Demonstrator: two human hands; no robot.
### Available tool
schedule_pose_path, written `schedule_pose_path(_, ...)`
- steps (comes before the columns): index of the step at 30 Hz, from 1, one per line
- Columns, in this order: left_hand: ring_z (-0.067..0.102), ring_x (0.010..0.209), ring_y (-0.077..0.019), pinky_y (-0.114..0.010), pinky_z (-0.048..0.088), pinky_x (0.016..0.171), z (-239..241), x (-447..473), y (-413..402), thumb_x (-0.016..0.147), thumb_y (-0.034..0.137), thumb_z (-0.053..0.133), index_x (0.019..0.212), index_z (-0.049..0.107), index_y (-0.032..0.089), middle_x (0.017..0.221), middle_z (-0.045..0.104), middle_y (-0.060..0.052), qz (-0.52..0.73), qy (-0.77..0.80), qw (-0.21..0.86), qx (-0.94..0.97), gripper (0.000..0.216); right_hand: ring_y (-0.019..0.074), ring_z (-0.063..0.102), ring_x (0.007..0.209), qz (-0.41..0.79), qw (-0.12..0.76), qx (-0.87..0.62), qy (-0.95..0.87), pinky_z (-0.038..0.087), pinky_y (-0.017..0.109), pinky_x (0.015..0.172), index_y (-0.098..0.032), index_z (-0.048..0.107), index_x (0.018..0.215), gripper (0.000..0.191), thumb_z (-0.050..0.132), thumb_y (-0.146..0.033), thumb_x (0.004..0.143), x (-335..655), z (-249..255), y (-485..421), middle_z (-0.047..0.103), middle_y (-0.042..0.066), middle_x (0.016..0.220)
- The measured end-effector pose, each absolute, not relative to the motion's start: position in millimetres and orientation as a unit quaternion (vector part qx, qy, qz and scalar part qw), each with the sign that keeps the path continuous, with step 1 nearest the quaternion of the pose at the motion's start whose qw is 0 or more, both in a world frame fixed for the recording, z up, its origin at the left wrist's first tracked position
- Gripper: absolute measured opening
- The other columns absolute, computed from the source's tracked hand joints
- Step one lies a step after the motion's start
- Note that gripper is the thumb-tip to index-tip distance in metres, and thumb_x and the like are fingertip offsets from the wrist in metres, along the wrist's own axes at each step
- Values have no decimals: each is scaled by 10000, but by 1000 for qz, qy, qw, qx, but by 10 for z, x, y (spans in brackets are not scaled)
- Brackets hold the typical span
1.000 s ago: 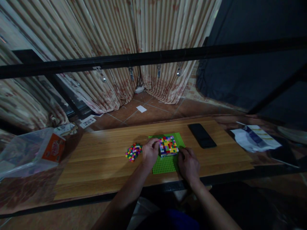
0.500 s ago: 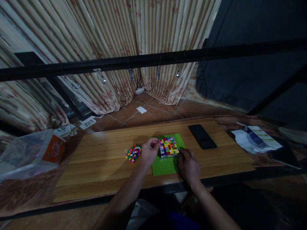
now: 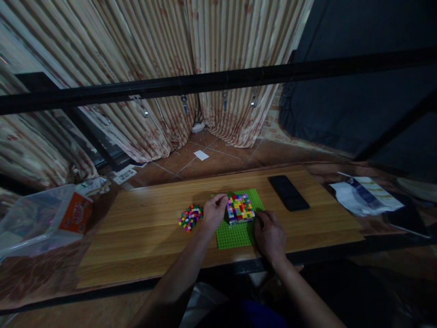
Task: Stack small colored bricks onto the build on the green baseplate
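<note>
A green studded baseplate (image 3: 235,233) lies on the wooden table (image 3: 143,228). On its far half sits a block of many-coloured small bricks (image 3: 240,207). My left hand (image 3: 214,213) rests at the block's left edge, fingers pinched together near its far corner; I cannot tell if a brick is between them. My right hand (image 3: 269,232) lies curled on the baseplate's right side, just right of the block. A loose pile of coloured bricks (image 3: 190,217) sits left of my left hand.
A black phone (image 3: 288,193) lies right of the baseplate. Papers (image 3: 365,197) sit at the far right, a clear plastic bag with an orange box (image 3: 51,216) at the left. A black metal bar (image 3: 218,82) crosses above; striped curtains hang behind.
My left hand has shifted slightly up along the block's left edge toward its far corner. My right hand has barely moved.
</note>
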State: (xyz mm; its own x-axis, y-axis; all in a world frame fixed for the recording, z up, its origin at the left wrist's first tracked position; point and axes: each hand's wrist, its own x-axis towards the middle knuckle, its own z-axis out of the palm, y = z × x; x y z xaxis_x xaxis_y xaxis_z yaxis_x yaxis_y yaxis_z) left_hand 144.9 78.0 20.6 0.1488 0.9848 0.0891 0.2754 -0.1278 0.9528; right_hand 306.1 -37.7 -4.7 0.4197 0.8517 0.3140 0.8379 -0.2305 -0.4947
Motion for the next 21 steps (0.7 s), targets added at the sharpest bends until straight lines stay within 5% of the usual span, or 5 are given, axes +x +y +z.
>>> schedule_pose_path(12,674,784,-159,-262,522,739,237,1502,699,872,291,550,961,717,181,865,741,-38,403,519,350,668,219,190,626,922,-5,297,-792,-533,452,297,747,-195,684,1047,273,458,-281,918,3054,-38,-387,640,74,1145)
schedule_pose_path(21,676,941,-171,-300,518,887,442,1248,572,932,279,459,1113,663,184,1028,732,-67,412,534,308,670,289,196,619,916,-11,300,-783,-544,441,297,728,-192,684,1030,272,465,-303,912,3083,-59,-379,641,73,1120)
